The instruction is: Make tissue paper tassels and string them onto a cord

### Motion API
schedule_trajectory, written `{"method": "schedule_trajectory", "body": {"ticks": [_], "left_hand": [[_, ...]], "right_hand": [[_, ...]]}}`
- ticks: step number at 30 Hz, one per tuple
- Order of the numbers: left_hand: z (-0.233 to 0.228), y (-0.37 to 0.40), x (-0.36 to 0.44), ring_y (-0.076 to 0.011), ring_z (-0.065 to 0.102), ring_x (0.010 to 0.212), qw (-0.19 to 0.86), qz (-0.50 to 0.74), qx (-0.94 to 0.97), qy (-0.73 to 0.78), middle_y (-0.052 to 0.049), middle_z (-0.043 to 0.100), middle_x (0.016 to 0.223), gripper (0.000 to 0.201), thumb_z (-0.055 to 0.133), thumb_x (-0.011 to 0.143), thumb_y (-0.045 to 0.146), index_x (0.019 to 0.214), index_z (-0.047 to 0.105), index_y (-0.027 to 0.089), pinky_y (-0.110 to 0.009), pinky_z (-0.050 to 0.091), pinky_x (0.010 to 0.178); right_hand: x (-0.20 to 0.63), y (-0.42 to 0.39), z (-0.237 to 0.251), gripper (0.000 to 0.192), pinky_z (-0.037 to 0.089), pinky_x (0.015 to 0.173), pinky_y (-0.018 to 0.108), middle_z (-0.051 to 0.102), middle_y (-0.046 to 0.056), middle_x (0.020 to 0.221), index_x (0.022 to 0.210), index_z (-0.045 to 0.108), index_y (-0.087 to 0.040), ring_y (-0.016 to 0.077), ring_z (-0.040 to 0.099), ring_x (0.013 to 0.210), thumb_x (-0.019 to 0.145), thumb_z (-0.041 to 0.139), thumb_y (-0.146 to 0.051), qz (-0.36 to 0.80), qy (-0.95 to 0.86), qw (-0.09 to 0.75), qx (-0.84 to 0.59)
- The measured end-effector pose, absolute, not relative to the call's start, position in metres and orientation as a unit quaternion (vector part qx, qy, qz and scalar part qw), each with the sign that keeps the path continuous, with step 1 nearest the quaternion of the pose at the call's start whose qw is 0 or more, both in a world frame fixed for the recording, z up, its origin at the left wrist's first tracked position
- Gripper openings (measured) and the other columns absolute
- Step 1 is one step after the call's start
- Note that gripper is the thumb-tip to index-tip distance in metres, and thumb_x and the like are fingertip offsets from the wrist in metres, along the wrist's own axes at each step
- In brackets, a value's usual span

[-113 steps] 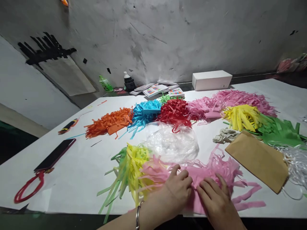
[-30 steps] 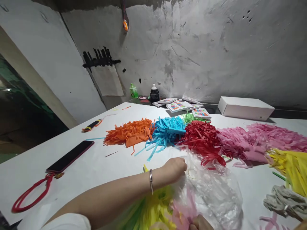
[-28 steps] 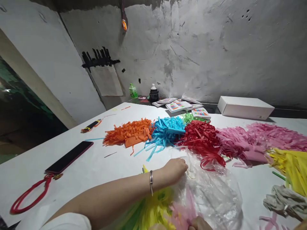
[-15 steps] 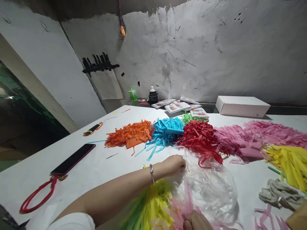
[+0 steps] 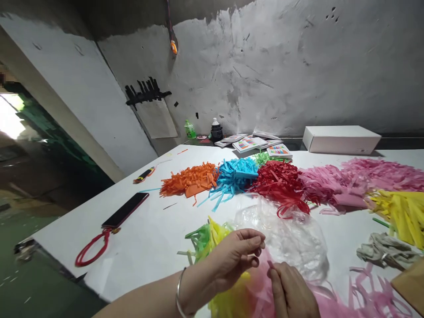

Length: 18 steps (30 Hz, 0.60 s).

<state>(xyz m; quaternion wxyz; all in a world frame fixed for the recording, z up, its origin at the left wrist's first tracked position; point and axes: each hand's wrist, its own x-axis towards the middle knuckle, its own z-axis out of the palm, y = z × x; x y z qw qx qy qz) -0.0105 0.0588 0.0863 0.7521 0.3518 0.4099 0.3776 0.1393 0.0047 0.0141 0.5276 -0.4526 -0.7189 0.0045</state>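
My right hand is closed in a pinch on a pink tissue-paper tassel at the bottom middle. Just left of it, my left hand hovers above the paper with its fingers loosely curled and apart; I see nothing in them. Under that wrist lie yellow tissue-paper strips, with green strips farther left. A crumpled clear plastic bag rests on the table beyond both hands. More pink strips spread out to the right of my right hand.
Orange, blue, red and pink fringe bundles line the white table. Yellow strips and a grey cloth-like bundle lie right. A phone lies left. A white box stands behind.
My left hand has drawn back from the plastic bag toward my right hand, and its fist has loosened. My right hand has moved slightly up and right. The view has shifted a little.
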Motion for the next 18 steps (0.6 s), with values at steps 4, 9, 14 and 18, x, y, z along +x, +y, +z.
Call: {"method": "schedule_trajectory", "body": {"ticks": [4,9,14,18], "left_hand": [[0.082,0.025,0.002,-0.0058,0.053,0.058,0.795,0.423,0.210,0.380,0.001,0.058,0.069,0.042,0.096,0.057,0.029,0.084,0.069,0.011,-0.018,0.040,0.057],[0.072,0.005,0.015,-0.0069,0.054,0.060,0.796,0.455,0.171,0.360,0.001,0.060,0.070,0.041,0.095,0.059,0.030,0.084,0.068,0.012,-0.018,0.039,0.056],[0.066,-0.006,0.024,-0.0063,0.050,0.056,0.751,0.508,0.207,0.368,0.003,0.057,0.062,0.043,0.097,0.055,0.035,0.075,0.066,0.012,-0.018,0.038,0.058],[0.061,-0.010,0.025,-0.0056,0.046,0.051,0.713,0.520,0.261,0.391,0.004,0.056,0.058,0.043,0.096,0.054,0.039,0.072,0.068,0.012,-0.019,0.033,0.053]], "right_hand": [[0.143,-0.002,0.020,0.016,0.045,0.066,0.031,0.065,0.004,0.079,0.098,0.056,-0.018,0.0169,0.058,0.068,0.101,0.041,-0.015,-0.057,-0.762,0.491,-0.419],[0.148,-0.013,0.021,0.011,0.041,0.064,0.031,0.058,0.002,0.070,0.098,0.057,-0.014,0.0162,0.052,0.062,0.098,0.047,-0.013,-0.098,-0.780,0.461,-0.412],[0.149,-0.024,0.023,0.015,0.035,0.063,0.032,0.054,0.000,0.067,0.085,0.054,-0.018,0.0167,0.048,0.061,0.097,0.048,-0.012,-0.101,-0.763,0.469,-0.433],[0.150,-0.031,0.025,0.022,0.033,0.063,0.031,0.052,0.000,0.066,0.080,0.052,-0.020,0.0164,0.046,0.060,0.097,0.045,-0.009,-0.079,-0.779,0.457,-0.422]]}}
